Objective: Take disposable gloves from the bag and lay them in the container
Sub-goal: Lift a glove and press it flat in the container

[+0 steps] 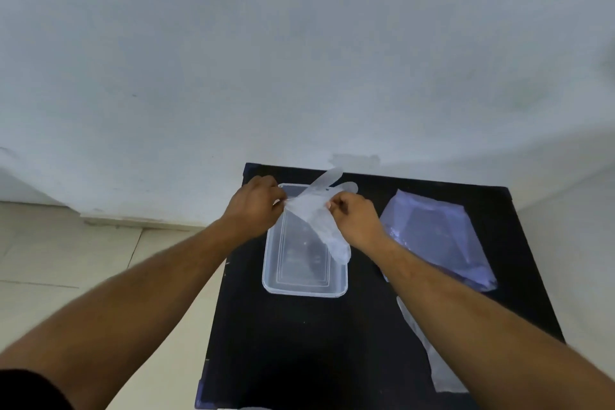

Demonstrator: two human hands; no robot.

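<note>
- Over the container's (304, 288) far end, the left hand (254, 206) and right hand (354, 216) each pinch 1 glove (312, 210).
- Its long axis runs far-to-near, hanging directly above the container.
- Bag (436, 236) lies right.

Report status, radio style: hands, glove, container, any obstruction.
Left hand and right hand both pinching clear disposable glove above clear plastic container. Glove bag beside it, right. Nothing blocking.
</note>
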